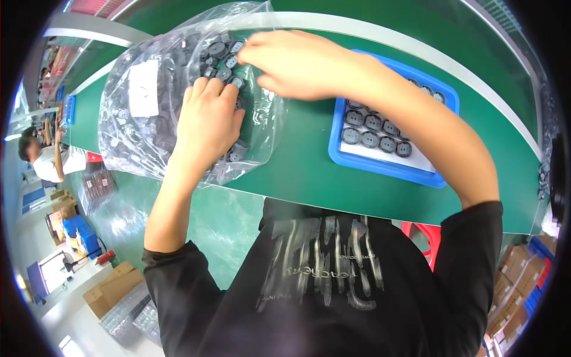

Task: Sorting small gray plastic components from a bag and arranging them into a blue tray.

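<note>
A large clear plastic bag [172, 128] lies on the green table at the left, holding many small dark round plastic parts [217, 50]. Over the parts at the bag's opening is my left hand [207, 119], fingers bent down side by side; their tips are hidden, so what they grip cannot be made out. Just right of it, my right hand [291, 62] reaches across from the right, palm down. Its curled fingers come close to the loose parts, thumb apart from them, and nothing shows between. Under my right forearm stands a blue tray [380, 173] with rows of similar parts [370, 140].
A white label [144, 89] is on the bag. The green table [291, 190] has a pale rail [357, 27] along its far side. A red stool [429, 238] is beside me. Cardboard boxes [516, 268] stand at right, and another person [53, 156] is far left.
</note>
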Tool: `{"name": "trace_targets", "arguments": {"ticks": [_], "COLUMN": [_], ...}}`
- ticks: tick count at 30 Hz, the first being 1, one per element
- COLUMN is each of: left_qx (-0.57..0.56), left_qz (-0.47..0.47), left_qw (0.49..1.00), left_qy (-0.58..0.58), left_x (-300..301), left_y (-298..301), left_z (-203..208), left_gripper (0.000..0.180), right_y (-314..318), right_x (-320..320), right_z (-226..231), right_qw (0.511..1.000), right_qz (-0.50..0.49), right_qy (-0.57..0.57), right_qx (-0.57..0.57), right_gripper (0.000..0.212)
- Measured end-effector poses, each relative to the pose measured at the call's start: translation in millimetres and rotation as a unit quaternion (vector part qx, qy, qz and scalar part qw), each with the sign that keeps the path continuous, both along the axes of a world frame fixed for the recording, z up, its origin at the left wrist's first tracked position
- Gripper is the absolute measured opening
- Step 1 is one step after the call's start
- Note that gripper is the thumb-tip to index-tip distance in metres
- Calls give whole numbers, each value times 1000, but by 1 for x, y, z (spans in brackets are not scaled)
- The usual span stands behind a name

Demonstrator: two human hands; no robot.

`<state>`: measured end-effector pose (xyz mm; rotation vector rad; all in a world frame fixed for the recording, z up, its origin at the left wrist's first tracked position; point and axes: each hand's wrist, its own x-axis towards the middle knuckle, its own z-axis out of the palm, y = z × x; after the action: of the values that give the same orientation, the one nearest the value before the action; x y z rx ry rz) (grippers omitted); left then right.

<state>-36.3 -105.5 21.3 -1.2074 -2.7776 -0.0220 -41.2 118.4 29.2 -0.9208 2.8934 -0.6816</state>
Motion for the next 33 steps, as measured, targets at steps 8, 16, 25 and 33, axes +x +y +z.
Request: {"name": "trace_targets", "arguments": {"ticks": [8, 16, 25, 33], "left_qx": [126, 174, 168, 178], "left_qz": [-1, -104, -107, -105], "left_qw": [988, 975, 977, 973], "left_qy": [-84, -91, -72, -106], "left_x": [9, 7, 16, 7], "left_y": [-35, -8, 0, 13], "left_z": [13, -10, -20, -23], "left_gripper": [29, 28, 26, 25], "right_y": [-37, -25, 39, 198], "right_x": [-36, -23, 16, 155], "right_z": [-40, -43, 15, 20], "right_qw": [999, 998, 931, 866], "right_qz": [-39, 35, -93, -354], "right_qy": [29, 47, -204, -102], "right_qx": [19, -10, -289, -338], "right_gripper": [26, 24, 31, 26]}}
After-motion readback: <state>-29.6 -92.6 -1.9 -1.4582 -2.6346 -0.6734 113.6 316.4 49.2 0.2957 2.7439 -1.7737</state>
